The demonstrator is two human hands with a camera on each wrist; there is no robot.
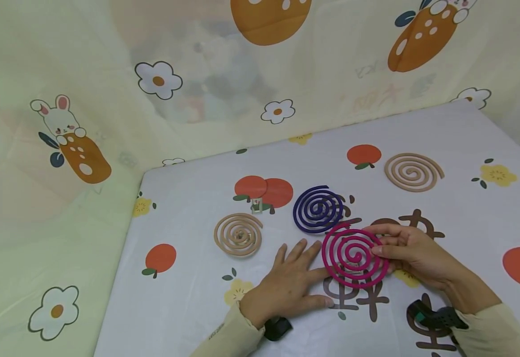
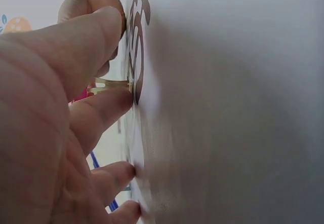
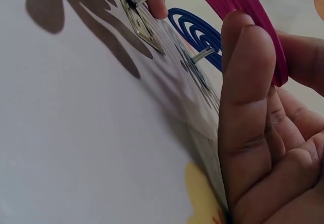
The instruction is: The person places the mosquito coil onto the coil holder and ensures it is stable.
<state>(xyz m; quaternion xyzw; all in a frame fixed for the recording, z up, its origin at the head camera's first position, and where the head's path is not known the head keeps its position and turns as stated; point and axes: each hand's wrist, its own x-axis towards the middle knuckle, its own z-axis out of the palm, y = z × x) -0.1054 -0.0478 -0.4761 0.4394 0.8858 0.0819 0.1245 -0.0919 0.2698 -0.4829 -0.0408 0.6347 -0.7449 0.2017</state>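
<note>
My right hand (image 1: pixel 420 255) pinches the right edge of a pink mosquito coil (image 1: pixel 357 257) between thumb and fingers. The coil is held over a small metal coil stand (image 3: pixel 144 35), whose upright prong sticks up from a flat base on the cloth. My left hand (image 1: pixel 284 285) rests on the table with fingers spread. Its index fingertip (image 2: pixel 121 96) is right at the stand's base. Just beyond the pink coil, a dark blue mosquito coil (image 1: pixel 317 208) is raised on its own prong. To the left, a beige mosquito coil (image 1: pixel 216 235) has a metal piece at its centre.
A second beige mosquito coil (image 1: pixel 413 172) lies at the back right of the table. Another small metal stand (image 1: pixel 257 205) is behind the left beige coil. The printed tablecloth (image 1: pixel 188 302) meets a patterned fabric wall (image 1: pixel 224 134) at the back and left.
</note>
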